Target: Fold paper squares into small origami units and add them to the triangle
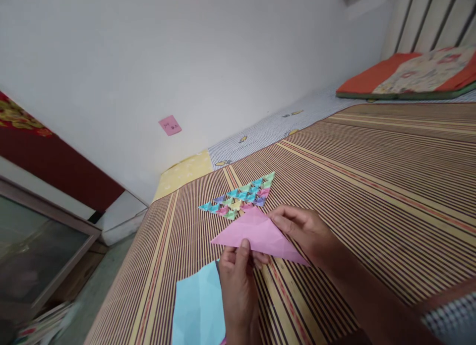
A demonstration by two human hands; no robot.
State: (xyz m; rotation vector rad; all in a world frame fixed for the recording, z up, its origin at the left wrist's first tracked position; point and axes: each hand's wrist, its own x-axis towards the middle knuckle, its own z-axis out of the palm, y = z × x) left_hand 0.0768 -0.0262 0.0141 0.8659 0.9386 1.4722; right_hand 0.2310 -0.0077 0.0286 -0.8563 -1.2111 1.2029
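A pink sheet of paper point(256, 233), folded into a broad triangle with its point away from me, is held up between my hands. My left hand point(240, 275) grips its near long edge, thumb on top and fingers beneath. At the upper right slanted edge, my right hand point(305, 231) pinches the paper between thumb and fingertips. Just beyond lie several small folded paper pieces point(238, 196) in green, blue, pink, purple and yellow, set in slanting rows. A light blue sheet of paper point(199, 305) with creases lies beside my left wrist, partly covered by it.
The striped mat point(372, 186) covers the bed. A checked sheet point(260, 132) and yellow cloth point(186, 174) run along the white wall point(223, 62), which bears a pink note point(170, 125). An orange floral cushion point(409, 75) lies at far right. The bed drops to the floor at left.
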